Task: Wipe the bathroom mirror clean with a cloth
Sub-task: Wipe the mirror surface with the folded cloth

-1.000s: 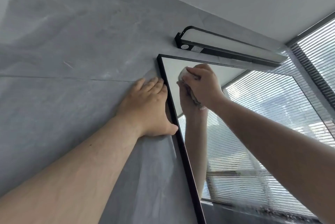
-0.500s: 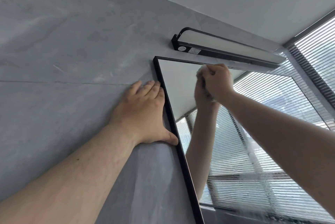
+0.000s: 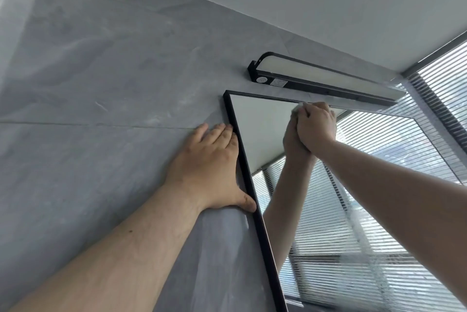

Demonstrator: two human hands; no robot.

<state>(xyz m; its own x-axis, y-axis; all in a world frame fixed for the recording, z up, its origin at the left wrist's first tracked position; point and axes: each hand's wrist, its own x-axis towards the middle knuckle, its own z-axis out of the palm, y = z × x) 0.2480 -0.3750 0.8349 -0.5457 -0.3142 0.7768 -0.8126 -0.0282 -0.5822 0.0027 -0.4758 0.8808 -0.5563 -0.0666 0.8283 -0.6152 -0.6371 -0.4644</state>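
Note:
A black-framed mirror [image 3: 260, 132] hangs on a grey tiled wall. My right hand [image 3: 317, 125] presses a small pale cloth [image 3: 297, 110] against the glass right at the mirror's top edge; the fingers curl round the cloth, which is mostly hidden by them. The hand's reflection meets it in the glass. My left hand [image 3: 211, 167] lies flat on the wall beside the mirror's left frame, fingers straight, thumb touching the frame.
A black bar lamp [image 3: 321, 81] sits on the wall just above the mirror, close over my right hand. The grey wall [image 3: 101, 109] spreads to the left. A window with slatted blinds [image 3: 444, 89] stands at right and shows reflected in the mirror.
My right hand has slid the cloth to the right and up along the mirror's top edge, from near the top left corner. The left hand has stayed put.

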